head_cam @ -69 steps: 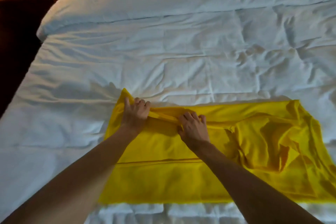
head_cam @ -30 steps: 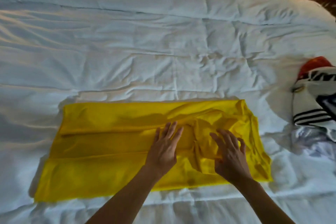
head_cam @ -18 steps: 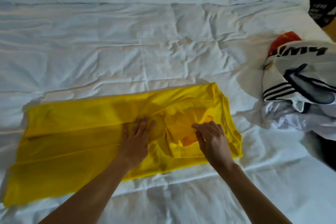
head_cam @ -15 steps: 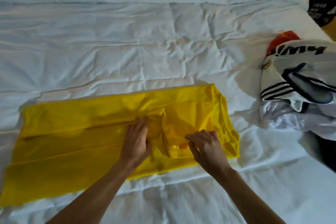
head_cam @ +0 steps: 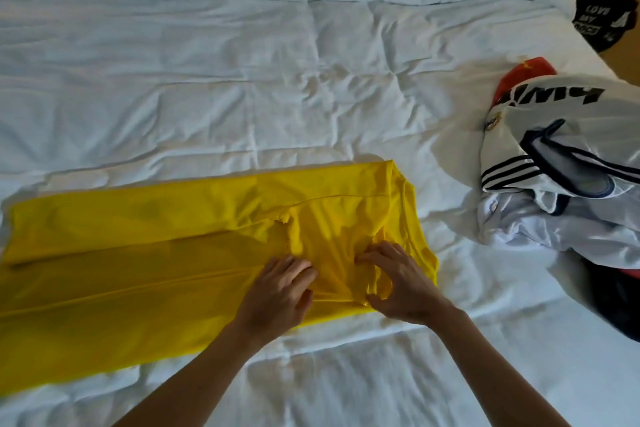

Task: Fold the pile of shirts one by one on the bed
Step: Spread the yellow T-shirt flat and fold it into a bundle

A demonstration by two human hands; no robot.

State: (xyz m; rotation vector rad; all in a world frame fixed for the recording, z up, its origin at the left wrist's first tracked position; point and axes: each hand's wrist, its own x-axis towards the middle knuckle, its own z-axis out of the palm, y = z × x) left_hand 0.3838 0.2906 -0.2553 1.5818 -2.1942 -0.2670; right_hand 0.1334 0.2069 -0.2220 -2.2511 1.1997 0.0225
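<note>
Yellow shirt (head_cam: pixel 166 253) is lying flat on the near half of the bed (head_cam: pixel 242 62), folded lengthwise into a long band that is running from the left edge of view to about centre-right. Its right end is bunching into creases where a sleeve is folded in.

Left hand (head_cam: pixel 277 291) is resting palm-down on the shirt near its near edge, fingers (head_cam: pixel 298 267) curling into the cloth and gathering a ridge of it. Right hand (head_cam: pixel 398 284) is sitting just right of the left, close but apart, thumb and fingers (head_cam: pixel 370 256) pinching a fold of yellow fabric at the shirt's right end. Both forearms are reaching in from the near edge.

To the right, well apart from the yellow shirt, a pile of shirts (head_cam: pixel 561 184) is heaping on the bed: a white jersey with black stripes and lettering on top, a red garment (head_cam: pixel 526 71) peeking out on its far side, dark cloth under its near side.

White quilted cover is wrinkling across the far half of the bed. A dark item with white lettering (head_cam: pixel 595 24) is lying beyond the far right corner.
</note>
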